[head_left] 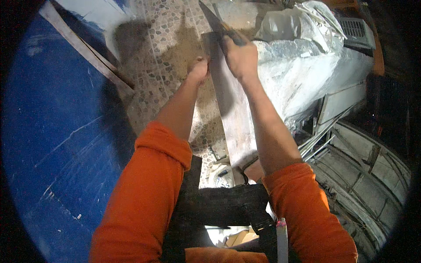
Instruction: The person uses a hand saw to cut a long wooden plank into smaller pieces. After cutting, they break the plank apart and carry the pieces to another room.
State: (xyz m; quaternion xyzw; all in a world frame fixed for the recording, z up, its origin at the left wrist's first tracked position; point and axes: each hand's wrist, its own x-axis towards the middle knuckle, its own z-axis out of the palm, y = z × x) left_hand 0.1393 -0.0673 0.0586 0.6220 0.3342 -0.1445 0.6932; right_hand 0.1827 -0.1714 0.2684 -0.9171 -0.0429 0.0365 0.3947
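A long pale board (237, 127) runs from near my waist up the middle of the view, its far end in dark shadow. My right hand (240, 59) is closed on the handle of a handsaw (210, 15), whose dark blade points up and left over that far end. My left hand (198, 68) has its fingers bent round the board's left edge near the same end, just below and left of the saw. Whether the saw's teeth touch the board is too dark to tell.
A scratched blue panel (52, 144) with a pale strip (87, 57) covers the left. A whitish bench-like block (311, 79) with crumpled sacking (285, 26) stands right. Metal frames (368, 158) lie lower right. A pebble-patterned floor (153, 52) shows beneath; a dark support (219, 199) crosses below.
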